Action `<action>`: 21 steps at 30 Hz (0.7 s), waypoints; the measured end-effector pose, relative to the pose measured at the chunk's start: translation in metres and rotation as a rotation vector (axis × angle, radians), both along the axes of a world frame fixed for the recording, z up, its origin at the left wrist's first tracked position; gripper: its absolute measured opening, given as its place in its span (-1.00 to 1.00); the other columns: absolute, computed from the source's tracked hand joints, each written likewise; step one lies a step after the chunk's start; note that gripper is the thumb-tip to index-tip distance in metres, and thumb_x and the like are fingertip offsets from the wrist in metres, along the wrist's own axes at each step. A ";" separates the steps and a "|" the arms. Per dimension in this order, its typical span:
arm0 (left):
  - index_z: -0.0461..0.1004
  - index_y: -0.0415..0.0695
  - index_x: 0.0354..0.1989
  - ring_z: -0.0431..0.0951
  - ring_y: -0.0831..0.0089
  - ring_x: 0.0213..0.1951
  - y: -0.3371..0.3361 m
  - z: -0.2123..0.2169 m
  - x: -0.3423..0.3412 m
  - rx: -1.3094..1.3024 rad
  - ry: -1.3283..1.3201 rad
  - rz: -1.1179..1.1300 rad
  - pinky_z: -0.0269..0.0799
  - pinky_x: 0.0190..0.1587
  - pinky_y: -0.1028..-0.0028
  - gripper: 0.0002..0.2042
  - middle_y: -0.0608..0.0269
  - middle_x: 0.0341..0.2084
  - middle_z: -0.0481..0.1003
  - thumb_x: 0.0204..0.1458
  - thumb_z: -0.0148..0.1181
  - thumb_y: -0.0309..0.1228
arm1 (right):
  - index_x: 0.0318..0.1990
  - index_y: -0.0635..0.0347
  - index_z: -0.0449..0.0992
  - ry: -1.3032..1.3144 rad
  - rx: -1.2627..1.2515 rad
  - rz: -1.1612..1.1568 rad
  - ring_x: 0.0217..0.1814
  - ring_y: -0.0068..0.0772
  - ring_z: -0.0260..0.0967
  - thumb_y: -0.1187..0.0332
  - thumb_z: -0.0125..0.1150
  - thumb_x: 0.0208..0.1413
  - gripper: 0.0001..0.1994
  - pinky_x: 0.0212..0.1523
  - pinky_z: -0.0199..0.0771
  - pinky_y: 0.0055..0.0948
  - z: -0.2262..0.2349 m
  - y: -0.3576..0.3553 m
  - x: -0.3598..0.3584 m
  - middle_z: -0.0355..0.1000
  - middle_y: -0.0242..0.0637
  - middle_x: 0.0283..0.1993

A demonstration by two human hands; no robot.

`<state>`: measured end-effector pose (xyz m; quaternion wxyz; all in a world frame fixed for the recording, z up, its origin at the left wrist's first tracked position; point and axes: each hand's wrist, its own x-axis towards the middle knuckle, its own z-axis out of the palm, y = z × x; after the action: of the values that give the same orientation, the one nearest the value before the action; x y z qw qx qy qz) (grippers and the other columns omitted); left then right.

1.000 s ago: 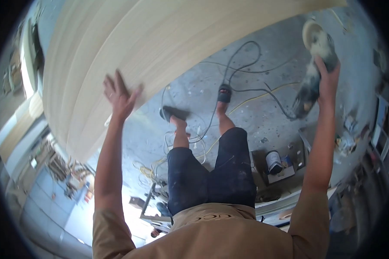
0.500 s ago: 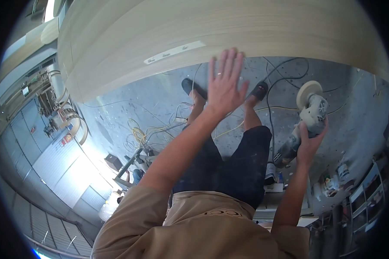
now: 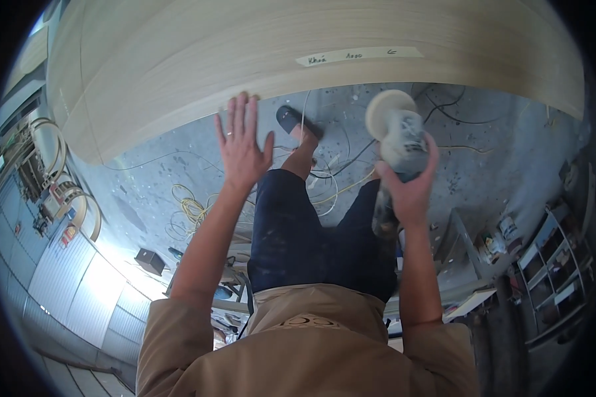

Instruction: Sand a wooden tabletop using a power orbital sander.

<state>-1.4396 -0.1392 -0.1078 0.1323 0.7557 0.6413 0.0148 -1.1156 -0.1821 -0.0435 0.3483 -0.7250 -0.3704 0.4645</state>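
Observation:
A large pale wood panel curves across the top of the view, with a strip of masking tape stuck near its front edge. My left hand lies flat with its fingers stretched out, the fingertips at the panel's edge. Whether they press on it I cannot tell. In my right hand is an angle sander, gripped around its body. Its round, pale pad points toward the panel and appears to stop just short of the edge. The sander's rear end hangs over my right thigh.
Yellow coiled cable and a dark hose lie over the grey, paint-spotted floor around my feet. A metal rack stands at right. Curved wooden pieces stand at left, and a dark box is on the floor.
My left hand has shifted left along the panel's edge. The sander has come left, in front of my body. The tape now sits farther right in view.

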 end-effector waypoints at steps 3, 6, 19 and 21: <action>0.08 -0.07 0.60 -0.02 0.06 0.61 -0.009 -0.001 -0.055 0.014 0.001 0.030 -0.29 0.59 -0.07 -0.16 0.05 0.58 0.09 0.17 0.29 -0.16 | 0.46 0.21 0.12 -0.042 0.014 0.107 0.33 -0.21 0.36 0.44 0.64 -0.07 -0.04 0.35 0.38 -0.21 0.005 0.010 -0.058 0.31 -0.07 0.31; 0.09 0.01 0.61 -0.03 0.03 0.61 -0.016 -0.008 -0.093 0.062 -0.008 0.068 -0.26 0.58 -0.10 -0.18 0.02 0.58 0.08 0.16 0.29 -0.18 | 0.45 0.12 0.13 -0.113 0.042 0.216 0.29 -0.05 0.45 0.37 0.67 -0.09 -0.03 0.29 0.47 -0.14 0.004 0.020 -0.097 0.38 -0.01 0.29; 0.12 0.07 0.60 -0.05 -0.08 0.60 -0.021 -0.017 -0.109 0.095 -0.005 0.119 -0.19 0.55 -0.16 -0.19 -0.09 0.58 0.03 0.15 0.33 -0.23 | 0.45 0.12 0.18 -0.139 -0.037 0.200 0.32 -0.05 0.46 0.31 0.67 -0.08 -0.05 0.29 0.48 -0.13 0.002 0.043 -0.076 0.41 0.04 0.30; 0.12 0.07 0.60 -0.07 -0.09 0.61 -0.020 -0.014 -0.107 0.054 -0.010 0.117 -0.17 0.55 -0.18 -0.19 -0.09 0.59 0.02 0.16 0.33 -0.23 | 0.46 0.16 0.17 -0.177 0.021 0.150 0.32 -0.14 0.42 0.33 0.65 -0.07 -0.06 0.32 0.44 -0.17 -0.003 0.041 -0.046 0.39 0.00 0.29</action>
<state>-1.5464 -0.1596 -0.1218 0.1138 0.7200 0.6832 0.0436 -1.1615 -0.1415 -0.0468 0.2860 -0.7298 -0.4578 0.4194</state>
